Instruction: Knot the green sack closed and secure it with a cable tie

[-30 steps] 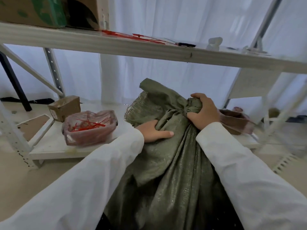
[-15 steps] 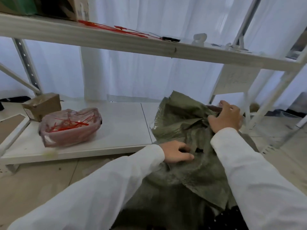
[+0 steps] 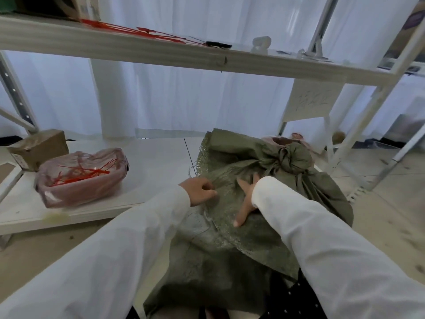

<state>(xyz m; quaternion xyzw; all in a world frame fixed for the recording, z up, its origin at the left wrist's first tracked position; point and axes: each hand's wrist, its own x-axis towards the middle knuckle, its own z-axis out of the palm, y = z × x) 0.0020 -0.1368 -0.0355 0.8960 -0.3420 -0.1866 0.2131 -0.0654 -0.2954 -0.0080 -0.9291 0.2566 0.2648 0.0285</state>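
The green sack (image 3: 264,226) is lying in the middle, its knot (image 3: 292,158) bulging at the far right. The right hand (image 3: 247,199), half hidden by its sleeve, is pressing straight fingers on the cloth. The left hand (image 3: 199,191) is pinching the frayed edge. Red cable ties (image 3: 80,174) are lying in a plastic bag (image 3: 80,192) on the low shelf (image 3: 149,176) at left.
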